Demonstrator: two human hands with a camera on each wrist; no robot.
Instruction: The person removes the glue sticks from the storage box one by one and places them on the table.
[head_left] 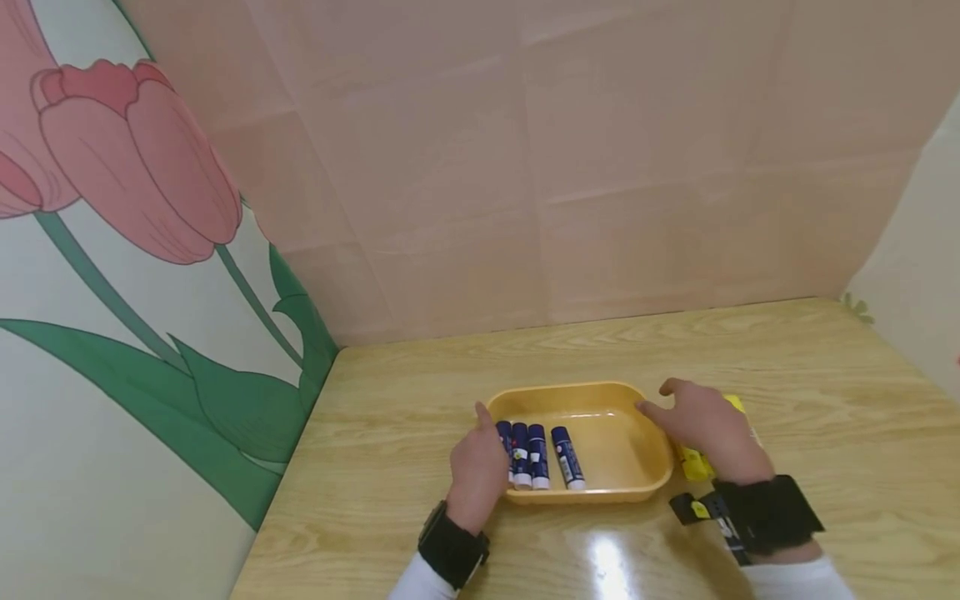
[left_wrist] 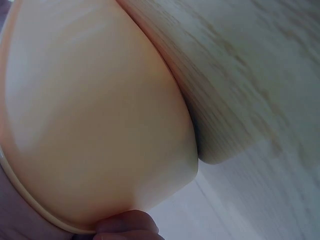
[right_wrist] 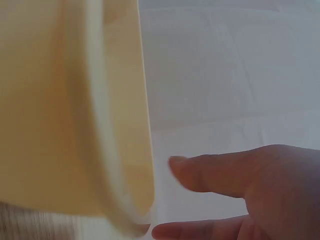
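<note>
Tray point(head_left: 622, 446): long axis 9–3 o'clock. Left hand point(head_left: 478, 468) at 9 touches it, grip unclear; right hand point(head_left: 711, 427) at 3, fingers parted, empty.

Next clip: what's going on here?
A person's left hand is at the left end of a yellow tray on a table; the right hand is by its right end, thumb apart from it. Four blue tubes show in the tray, one apart. The right hand partly hides a yellow item.
</note>
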